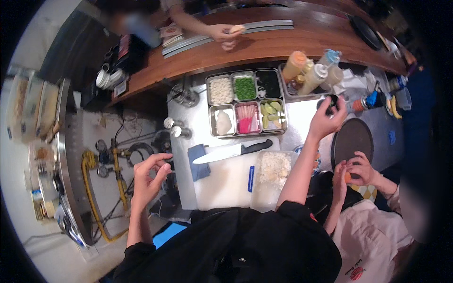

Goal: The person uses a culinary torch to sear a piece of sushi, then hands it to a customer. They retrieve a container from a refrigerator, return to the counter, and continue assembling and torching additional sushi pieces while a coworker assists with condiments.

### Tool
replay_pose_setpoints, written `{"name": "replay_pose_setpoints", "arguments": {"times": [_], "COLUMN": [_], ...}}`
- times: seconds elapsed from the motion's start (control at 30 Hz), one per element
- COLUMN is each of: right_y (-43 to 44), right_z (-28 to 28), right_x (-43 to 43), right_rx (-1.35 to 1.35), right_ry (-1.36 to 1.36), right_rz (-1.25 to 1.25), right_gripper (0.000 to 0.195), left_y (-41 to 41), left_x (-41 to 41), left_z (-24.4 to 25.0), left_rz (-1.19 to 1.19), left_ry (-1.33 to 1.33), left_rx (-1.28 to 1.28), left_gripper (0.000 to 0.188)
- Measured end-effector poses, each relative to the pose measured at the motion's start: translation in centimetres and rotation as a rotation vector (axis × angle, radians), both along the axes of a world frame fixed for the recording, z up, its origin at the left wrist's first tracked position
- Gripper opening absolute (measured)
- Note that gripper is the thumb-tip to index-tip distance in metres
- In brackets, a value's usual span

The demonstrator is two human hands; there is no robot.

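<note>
My left hand (150,178) hangs in the air off the left edge of the steel worktable (180,192), thumb and fingers apart, holding nothing. Stretched out to the far right, my right hand (327,120) has its fingers around a small dark round container (332,103); whether it grips or only touches it, I cannot tell. Before me lies a white cutting board (223,187) with a chef's knife (226,153) across a folded blue cloth (200,169). A plastic tub of cooked rice (274,169) stands at the board's right, partly behind my forearm.
Beyond the board, a steel tray (208,132) holds pans of scallions, lime wedges and pink strips. Squeeze bottles (313,79) fill a bin behind. At right, a co-worker's hands (359,171) hold something orange near a round dark tray (353,141). Another person's hand (226,33) is over the wooden counter.
</note>
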State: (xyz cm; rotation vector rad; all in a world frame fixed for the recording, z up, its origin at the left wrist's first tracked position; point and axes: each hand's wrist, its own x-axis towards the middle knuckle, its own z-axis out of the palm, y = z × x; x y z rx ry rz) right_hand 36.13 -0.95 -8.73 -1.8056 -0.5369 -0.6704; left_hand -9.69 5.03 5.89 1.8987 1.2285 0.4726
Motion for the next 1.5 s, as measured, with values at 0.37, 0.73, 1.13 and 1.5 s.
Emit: {"name": "replay_pose_setpoints", "arguments": {"times": [0.37, 0.73, 1.13, 1.5], "right_y": [-3.0, 0.4, -1.7, -4.0], "right_z": [-7.6, -15.8, -14.5, -12.5], "right_x": [-33.8, -40.7, -42.5, -41.5], "right_rx": [-0.313, -0.811, -0.982, -0.758], "right_ry": [0.000, -0.620, -0.611, -0.322], "right_rz": [1.311, 1.718, 1.554, 1.642], "right_gripper": [0.058, 0.089, 0.083, 0.073], "left_y": [-11.3, -19.1, -17.4, -15.8], "left_x": [-6.8, -11.1, -11.9, -12.2], "left_z": [-17.8, -19.7, -19.8, -20.6], "left_rz": [-0.041, 0.113, 0.021, -0.139], "left_ry": [0.375, 0.569, 0.531, 0.656], "left_rx": [0.044, 0.082, -0.148, -0.157], "left_gripper": [0.034, 0.031, 0.034, 0.034]}}
